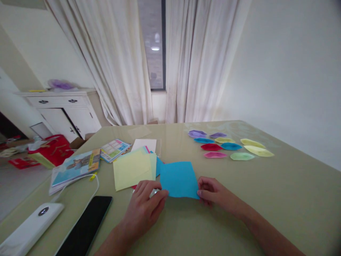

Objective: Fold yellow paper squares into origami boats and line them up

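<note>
A square sheet of blue paper is held between my two hands, tilted up a little above the table. My left hand pinches its lower left corner between thumb and fingers. At the lower right corner, my right hand grips the edge with its thumb in front. Just left of the sheet lies a fanned stack of coloured paper, pale yellow on top, with blue, pink and red edges showing. Several folded paper boats in purple, blue, red, pink, yellow and green rest at the far right.
On the left of the table lie a black phone, a white power bank with a cable, a picture book and printed cards. Behind stand curtains and a white cabinet; a red bag is at left.
</note>
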The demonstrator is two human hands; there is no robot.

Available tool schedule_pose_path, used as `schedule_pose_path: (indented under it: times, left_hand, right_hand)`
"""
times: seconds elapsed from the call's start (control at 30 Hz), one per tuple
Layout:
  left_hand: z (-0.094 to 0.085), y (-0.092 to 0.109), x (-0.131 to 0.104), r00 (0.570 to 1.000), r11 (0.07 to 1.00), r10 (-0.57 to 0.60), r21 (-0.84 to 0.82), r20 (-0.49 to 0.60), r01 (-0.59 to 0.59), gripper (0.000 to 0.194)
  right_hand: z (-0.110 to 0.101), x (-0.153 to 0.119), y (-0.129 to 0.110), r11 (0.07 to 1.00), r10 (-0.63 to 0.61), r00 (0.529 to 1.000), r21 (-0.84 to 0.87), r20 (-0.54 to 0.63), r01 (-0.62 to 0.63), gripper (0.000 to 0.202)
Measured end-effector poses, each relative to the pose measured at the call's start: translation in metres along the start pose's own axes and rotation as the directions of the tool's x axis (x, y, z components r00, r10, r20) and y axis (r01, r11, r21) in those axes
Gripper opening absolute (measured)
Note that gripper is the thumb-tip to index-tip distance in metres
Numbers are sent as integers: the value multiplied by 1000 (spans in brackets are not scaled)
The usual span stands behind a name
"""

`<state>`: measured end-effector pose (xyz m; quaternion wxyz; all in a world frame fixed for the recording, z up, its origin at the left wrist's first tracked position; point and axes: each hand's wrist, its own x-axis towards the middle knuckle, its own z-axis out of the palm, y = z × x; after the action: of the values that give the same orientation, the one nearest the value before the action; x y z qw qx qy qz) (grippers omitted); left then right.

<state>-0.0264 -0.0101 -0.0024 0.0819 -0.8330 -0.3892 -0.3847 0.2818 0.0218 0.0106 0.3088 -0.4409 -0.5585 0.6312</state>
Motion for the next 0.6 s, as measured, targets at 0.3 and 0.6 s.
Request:
schedule_pose_path:
  times: [0.3,0.6]
  left_hand:
    - [3,19,-12,907,894,-222,-297,357,336,14]
    - [3,25,-15,899,855,-225,-367,376,367,14]
  right_hand:
    - [5,-21,-14,721,-222,937,-602,269,344,48]
    - [10,-36,-21,740,-103,988,-654,119,156,28]
